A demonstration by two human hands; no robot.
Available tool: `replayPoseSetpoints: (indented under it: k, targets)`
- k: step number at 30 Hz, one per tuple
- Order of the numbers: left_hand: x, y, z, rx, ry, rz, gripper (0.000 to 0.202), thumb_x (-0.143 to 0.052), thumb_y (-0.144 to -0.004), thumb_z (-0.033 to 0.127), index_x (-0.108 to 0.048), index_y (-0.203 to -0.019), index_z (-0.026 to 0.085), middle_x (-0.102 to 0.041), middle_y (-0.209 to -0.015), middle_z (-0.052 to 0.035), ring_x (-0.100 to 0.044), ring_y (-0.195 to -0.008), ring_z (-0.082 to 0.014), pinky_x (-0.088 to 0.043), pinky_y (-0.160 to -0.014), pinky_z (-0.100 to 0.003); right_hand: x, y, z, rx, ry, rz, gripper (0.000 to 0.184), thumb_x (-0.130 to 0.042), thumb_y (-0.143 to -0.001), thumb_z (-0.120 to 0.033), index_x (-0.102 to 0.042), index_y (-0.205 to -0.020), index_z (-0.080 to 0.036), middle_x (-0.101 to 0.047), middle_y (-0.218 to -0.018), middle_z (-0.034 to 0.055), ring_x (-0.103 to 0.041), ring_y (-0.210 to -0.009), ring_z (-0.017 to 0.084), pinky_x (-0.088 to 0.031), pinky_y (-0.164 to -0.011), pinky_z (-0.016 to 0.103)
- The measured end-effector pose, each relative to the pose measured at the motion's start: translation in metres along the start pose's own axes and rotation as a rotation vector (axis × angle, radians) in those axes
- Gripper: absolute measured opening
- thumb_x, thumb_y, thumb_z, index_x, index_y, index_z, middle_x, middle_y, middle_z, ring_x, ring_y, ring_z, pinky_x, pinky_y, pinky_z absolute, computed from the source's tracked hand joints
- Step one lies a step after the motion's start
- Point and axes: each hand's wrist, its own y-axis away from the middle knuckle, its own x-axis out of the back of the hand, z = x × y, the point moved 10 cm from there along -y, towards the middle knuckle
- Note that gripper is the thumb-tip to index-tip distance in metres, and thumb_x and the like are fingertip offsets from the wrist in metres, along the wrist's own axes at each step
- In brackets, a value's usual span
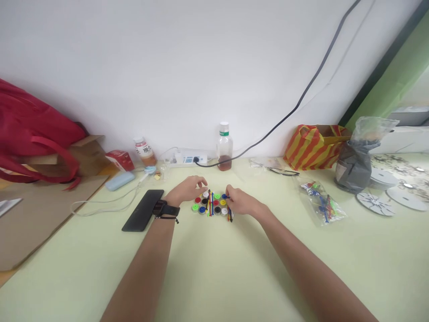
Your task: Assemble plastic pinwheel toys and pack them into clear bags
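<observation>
Small round plastic pieces in several colours sit in rows on the table, among them a red disc [198,200] and a green disc [195,207]. A bundle of thin coloured plastic arrows [211,204] stands between the two groups of discs. My left hand [188,188] hovers at the upper left of the discs, its fingers bent and apart, holding nothing that I can see. On the right side, my right hand [238,200] pinches a blue arrow [228,196] beside more arrows [229,213]. Its fingers partly hide that piece.
A black phone [143,210] lies left of my wrist. Behind stand a bottle [224,147], a power strip [189,157] and a drink bottle [145,153]. To the right are a bag of coloured arrows [322,203], a striped bag [313,145] and white discs [375,203].
</observation>
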Motion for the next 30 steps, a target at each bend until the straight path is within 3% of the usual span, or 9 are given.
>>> replayPoseSetpoints:
  k: [3, 7, 10, 13, 17, 22, 27, 30]
  targets:
    - [-0.003, 0.002, 0.003, -0.022, 0.013, 0.021, 0.038, -0.051, -0.094, 0.049, -0.073, -0.105, 0.020, -0.074, -0.105, -0.0083, -0.068, -0.098, -0.0249, -0.053, -0.088, -0.035, 0.012, 0.006, -0.002, 0.028, -0.005, 0.052, 0.017, -0.041, -0.103, -0.030, -0.049, -0.114, -0.019, -0.068, -0.107, 0.0113, -0.062, -0.086, 0.021, -0.041, -0.068, 0.028]
    - [-0.009, 0.021, 0.013, -0.063, 0.096, 0.148, 0.045, -0.041, -0.102, 0.047, -0.065, -0.129, 0.020, -0.067, -0.134, -0.0100, -0.059, -0.127, -0.0248, -0.043, -0.114, -0.041, 0.028, 0.024, -0.012, 0.169, 0.008, 0.227, 0.031, -0.040, -0.105, -0.036, -0.051, -0.128, -0.018, -0.064, -0.124, 0.0140, -0.060, -0.114, 0.026, -0.047, -0.093, 0.036]
    - [-0.025, 0.042, 0.017, -0.080, 0.126, 0.167, 0.049, -0.039, -0.104, 0.048, -0.056, -0.144, 0.024, -0.053, -0.154, -0.0079, -0.046, -0.144, -0.0237, -0.033, -0.123, -0.043, 0.015, 0.036, -0.020, 0.287, 0.031, 0.287, 0.049, -0.038, -0.106, -0.041, -0.042, -0.148, -0.016, -0.053, -0.146, 0.0164, -0.046, -0.138, 0.028, -0.038, -0.114, 0.041]
    - [-0.039, 0.059, 0.021, -0.093, 0.078, 0.146, 0.053, -0.039, -0.105, 0.050, -0.048, -0.151, 0.026, -0.042, -0.162, -0.0063, -0.034, -0.153, -0.0249, -0.029, -0.127, -0.046, -0.010, 0.037, -0.024, 0.324, 0.071, 0.297, 0.062, -0.035, -0.107, -0.045, -0.030, -0.160, -0.013, -0.031, -0.165, 0.0157, -0.025, -0.154, 0.028, -0.024, -0.126, 0.044]
    - [-0.048, 0.071, 0.027, -0.130, -0.010, 0.122, 0.053, -0.036, -0.106, 0.047, -0.045, -0.154, 0.024, -0.042, -0.162, -0.0056, -0.028, -0.155, -0.0255, -0.028, -0.128, -0.047, -0.033, 0.029, -0.030, 0.325, 0.111, 0.293, 0.064, -0.029, -0.108, -0.043, -0.026, -0.162, -0.010, -0.023, -0.169, 0.0148, -0.018, -0.157, 0.028, -0.020, -0.128, 0.046]
    - [-0.050, 0.080, 0.030, -0.137, -0.064, 0.168, 0.052, -0.035, -0.107, 0.044, -0.040, -0.156, 0.026, -0.040, -0.163, -0.0058, -0.028, -0.155, -0.0257, -0.029, -0.128, -0.048, -0.037, 0.025, -0.037, 0.364, 0.124, 0.297, 0.062, -0.028, -0.108, -0.039, -0.025, -0.163, -0.010, -0.023, -0.168, 0.0148, -0.021, -0.156, 0.027, -0.023, -0.128, 0.047]
    - [-0.049, 0.085, 0.034, -0.127, -0.077, 0.175, 0.054, -0.036, -0.107, 0.046, -0.037, -0.158, 0.027, -0.034, -0.166, -0.0054, -0.021, -0.157, -0.0277, -0.025, -0.128, -0.051, -0.031, 0.031, -0.039, 0.357, 0.104, 0.279, 0.067, -0.029, -0.107, -0.047, -0.020, -0.165, -0.014, -0.018, -0.169, 0.0132, -0.016, -0.157, 0.027, -0.022, -0.127, 0.048]
    - [-0.041, 0.087, 0.038, -0.108, -0.087, 0.209, 0.057, -0.037, -0.107, 0.046, -0.031, -0.161, 0.029, -0.025, -0.170, -0.0043, -0.012, -0.159, -0.0298, -0.022, -0.128, -0.054, -0.011, 0.045, -0.021, 0.306, 0.107, 0.330, 0.066, -0.027, -0.107, -0.047, -0.019, -0.165, -0.016, -0.017, -0.170, 0.0112, -0.015, -0.158, 0.025, -0.020, -0.127, 0.048]
